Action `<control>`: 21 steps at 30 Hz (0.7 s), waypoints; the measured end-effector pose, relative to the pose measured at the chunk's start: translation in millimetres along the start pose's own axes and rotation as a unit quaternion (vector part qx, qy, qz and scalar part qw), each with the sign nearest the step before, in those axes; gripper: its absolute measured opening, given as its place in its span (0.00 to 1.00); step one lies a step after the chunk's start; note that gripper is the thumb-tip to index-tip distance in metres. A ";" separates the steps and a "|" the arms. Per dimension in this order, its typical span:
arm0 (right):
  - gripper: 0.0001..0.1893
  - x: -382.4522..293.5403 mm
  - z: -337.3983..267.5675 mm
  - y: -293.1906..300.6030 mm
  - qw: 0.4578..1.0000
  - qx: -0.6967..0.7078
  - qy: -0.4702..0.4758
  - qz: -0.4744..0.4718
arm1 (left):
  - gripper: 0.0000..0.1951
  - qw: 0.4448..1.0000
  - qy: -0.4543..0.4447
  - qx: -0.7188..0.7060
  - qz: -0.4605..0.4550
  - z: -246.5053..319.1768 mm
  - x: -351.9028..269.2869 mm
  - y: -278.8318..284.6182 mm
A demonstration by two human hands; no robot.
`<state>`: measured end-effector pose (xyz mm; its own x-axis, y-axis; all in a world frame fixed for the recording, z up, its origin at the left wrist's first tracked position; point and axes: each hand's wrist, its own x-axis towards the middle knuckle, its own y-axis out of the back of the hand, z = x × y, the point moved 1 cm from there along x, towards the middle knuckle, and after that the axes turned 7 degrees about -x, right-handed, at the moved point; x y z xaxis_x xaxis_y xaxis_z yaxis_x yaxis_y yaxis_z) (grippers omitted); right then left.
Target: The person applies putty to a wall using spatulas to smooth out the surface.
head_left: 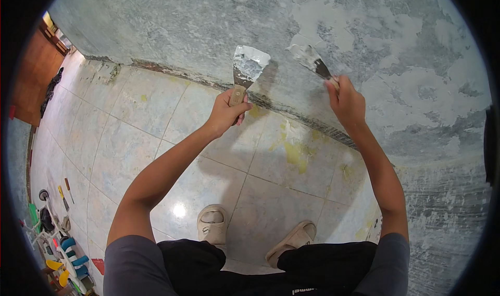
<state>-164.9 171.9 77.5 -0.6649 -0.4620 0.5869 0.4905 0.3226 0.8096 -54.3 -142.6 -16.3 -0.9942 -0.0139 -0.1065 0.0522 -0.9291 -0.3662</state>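
Note:
My left hand [231, 111] grips the wooden handle of a wide putty knife [250, 63], its blade pointing up and coated with white-grey filler. In my right hand [347, 100] is a second putty knife [321, 66], tilted up to the left. Filler covers the end of its blade, which is at the grey wall [187, 26]; whether it touches the surface I cannot tell. Pale patches of filler [406, 97] spread over the wall around and to the right of my right hand.
Along the wall's foot runs a dark, rough strip [297, 120]. The tiled floor [129, 147] bears yellowish stains [295, 155]. At lower left lie two slim tools [63, 197] near a cluttered heap [72, 253]. A brown wooden panel [33, 77] stands at far left. My sandalled feet [212, 225] are below.

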 end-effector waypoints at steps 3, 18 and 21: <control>0.15 -23.7 9.2 3.1 0.999 0.037 -0.005 0.000 | 0.09 1.000 -0.021 0.000 -0.018 -0.2 0.2 0.1; 0.12 -23.6 1.3 8.0 0.998 0.043 0.048 0.029 | 0.09 0.999 -0.004 0.028 -0.027 -0.4 -5.9 -0.3; 0.12 -7.9 -19.2 -2.7 0.997 0.033 0.064 0.009 | 0.08 0.999 0.001 0.034 -0.033 -1.1 -5.0 0.7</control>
<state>-150.1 158.8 70.4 -0.5761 -0.5564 0.5988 0.4612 0.3835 0.8001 -49.2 -142.8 -17.0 -0.9950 0.0497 -0.0863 -0.0207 -0.9509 -0.3087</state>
